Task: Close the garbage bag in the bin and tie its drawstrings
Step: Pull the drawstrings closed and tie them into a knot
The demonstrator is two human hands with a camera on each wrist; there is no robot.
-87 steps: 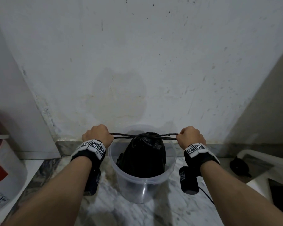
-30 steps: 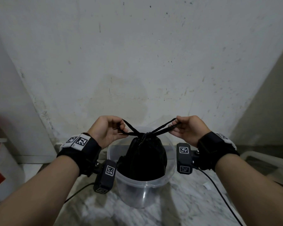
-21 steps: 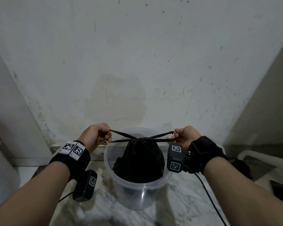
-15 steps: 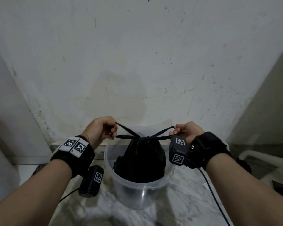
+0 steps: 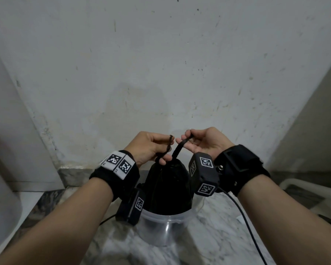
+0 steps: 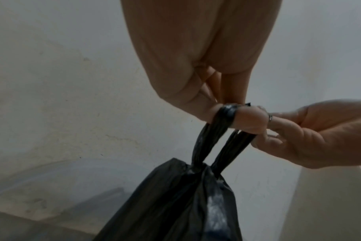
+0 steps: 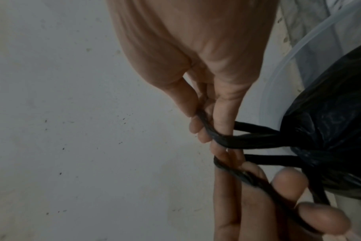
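A black garbage bag [image 5: 168, 186], its neck gathered shut, sits in a clear plastic bin [image 5: 166, 228] on the marble counter. Both hands meet just above the bag. My left hand [image 5: 151, 148] pinches the twisted left drawstring [image 5: 169, 144]. My right hand [image 5: 203, 142] pinches the right drawstring [image 5: 178, 150]. In the left wrist view a drawstring loop [image 6: 227, 114] wraps round a fingertip above the bag [image 6: 175, 203], and the right hand [image 6: 309, 135] comes in from the right. The right wrist view has my fingers [image 7: 204, 127] holding strands [image 7: 247, 140] that run to the bag [image 7: 330, 130].
A stained white wall [image 5: 161, 73] stands close behind the bin. A white container with a red label [image 5: 0, 203] is at the left edge. A white object [image 5: 304, 184] lies at the right. A black cable [image 5: 246, 226] trails over the counter [image 5: 208, 245].
The hands were pulling the drawstrings apart sideways. They have come together and risen above the bag, so the two strings now stand up side by side.
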